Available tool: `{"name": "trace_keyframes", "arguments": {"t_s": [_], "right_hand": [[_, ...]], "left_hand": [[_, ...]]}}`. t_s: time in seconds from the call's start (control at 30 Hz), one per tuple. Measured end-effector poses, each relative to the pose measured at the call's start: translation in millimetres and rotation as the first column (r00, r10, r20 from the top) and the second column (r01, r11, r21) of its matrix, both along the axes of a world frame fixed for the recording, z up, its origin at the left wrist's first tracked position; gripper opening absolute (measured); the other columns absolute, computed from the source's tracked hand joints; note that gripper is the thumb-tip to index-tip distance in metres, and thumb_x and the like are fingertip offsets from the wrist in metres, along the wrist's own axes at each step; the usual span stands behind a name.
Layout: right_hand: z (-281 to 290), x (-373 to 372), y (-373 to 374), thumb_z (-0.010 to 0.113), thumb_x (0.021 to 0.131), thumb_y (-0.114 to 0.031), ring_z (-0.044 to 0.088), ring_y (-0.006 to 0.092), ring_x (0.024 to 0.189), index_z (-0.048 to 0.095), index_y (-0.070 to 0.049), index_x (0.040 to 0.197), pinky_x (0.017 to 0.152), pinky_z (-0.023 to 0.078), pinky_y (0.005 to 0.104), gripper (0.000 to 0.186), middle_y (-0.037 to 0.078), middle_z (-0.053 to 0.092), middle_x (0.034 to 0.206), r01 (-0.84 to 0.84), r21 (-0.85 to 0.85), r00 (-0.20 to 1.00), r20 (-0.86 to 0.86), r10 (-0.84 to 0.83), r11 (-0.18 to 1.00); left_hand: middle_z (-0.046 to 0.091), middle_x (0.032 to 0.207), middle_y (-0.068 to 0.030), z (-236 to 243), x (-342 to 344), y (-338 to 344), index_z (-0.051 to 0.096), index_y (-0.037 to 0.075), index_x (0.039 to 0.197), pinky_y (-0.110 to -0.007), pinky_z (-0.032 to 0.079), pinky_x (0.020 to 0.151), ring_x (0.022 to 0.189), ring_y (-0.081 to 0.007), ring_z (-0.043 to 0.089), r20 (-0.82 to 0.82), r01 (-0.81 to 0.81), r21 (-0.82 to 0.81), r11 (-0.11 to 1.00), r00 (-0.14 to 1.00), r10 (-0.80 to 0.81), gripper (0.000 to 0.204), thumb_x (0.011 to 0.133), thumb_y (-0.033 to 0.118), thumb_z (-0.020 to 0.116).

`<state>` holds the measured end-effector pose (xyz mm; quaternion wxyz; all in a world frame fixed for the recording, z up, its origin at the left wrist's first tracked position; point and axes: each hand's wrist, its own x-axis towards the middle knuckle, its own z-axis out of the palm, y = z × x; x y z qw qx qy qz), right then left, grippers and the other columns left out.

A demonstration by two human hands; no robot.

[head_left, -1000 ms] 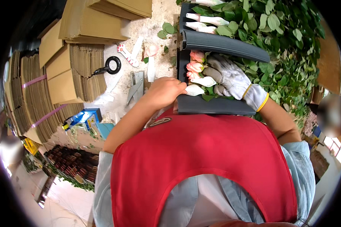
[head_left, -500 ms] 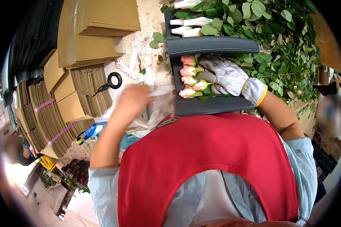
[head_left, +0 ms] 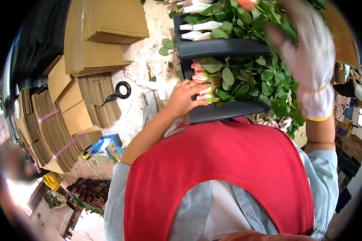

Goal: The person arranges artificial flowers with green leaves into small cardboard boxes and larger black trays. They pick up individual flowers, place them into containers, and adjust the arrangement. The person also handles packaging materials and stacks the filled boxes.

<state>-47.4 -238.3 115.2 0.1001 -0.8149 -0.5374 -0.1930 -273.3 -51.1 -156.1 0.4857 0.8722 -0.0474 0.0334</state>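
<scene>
My left hand (head_left: 186, 98), bare with a ring, reaches in from the left over a black ribbed tray (head_left: 229, 112). Its thumb and fingers close around a pink rose head (head_left: 206, 92). More pink roses (head_left: 198, 76) lie beside it, heads to the left, leafy stems to the right. My right hand (head_left: 309, 56), in a whitish work glove with a yellow cuff edge, is raised at the upper right above the foliage. Motion smears its fingers. An orange-pink rose (head_left: 247, 5) at the top edge has its stem running toward the gap between glove thumb and fingers.
Past the tray's raised ribbed wall (head_left: 225, 49) lie white net-sleeved roses (head_left: 201, 26). Stacks of flat brown cardboard (head_left: 104, 48) stand at the left. A black-handled tool (head_left: 123, 90) and a blue box (head_left: 108, 144) are nearby. Dense greenery (head_left: 277, 80) spreads rightward.
My gloved right hand has left the tray's roses and moved up and right. My left hand has come right onto a rose head. An orange-pink rose has appeared at the top.
</scene>
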Motion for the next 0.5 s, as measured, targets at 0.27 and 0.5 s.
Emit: {"name": "trace_keyframes", "arguments": {"t_s": [0.27, 0.5], "right_hand": [[-169.1, -40.3, 17.9, 0.067, 0.085, -0.024, 0.071, 0.0392, 0.072, 0.071, -0.007, 0.085, 0.064, 0.058, 0.0501, 0.017, 0.015, 0.072, 0.079, -0.19, -0.379, 0.848, -0.529, -0.043, 0.906], [-160.3, -37.6, 2.0, 0.064, 0.089, -0.02, 0.071, 0.0349, 0.073, 0.066, -0.009, 0.089, 0.064, 0.056, 0.0477, 0.011, 0.013, 0.069, 0.075, -0.39, -0.32, 0.807, -0.571, 0.152, 0.863]], "left_hand": [[0.061, 0.094, -0.0019, 8.1, 4.1, -8.5, 0.074, 0.025, 0.126, -0.039, 0.043, 0.09, 0.093, -0.0248, 0.055, 0.054, -0.032, 0.159, 0.987, 0.998, 0.023, 0.061, 0.069, 0.044, 0.085], [0.06, 0.143, -0.0039, 7.8, 8.3, -3.9, 0.078, 0.024, 0.116, -0.044, 0.042, 0.106, 0.125, -0.0302, 0.056, 0.073, 0.035, 0.059, 0.998, 0.997, -0.039, 0.05, 0.07, 0.041, 0.086]]}}
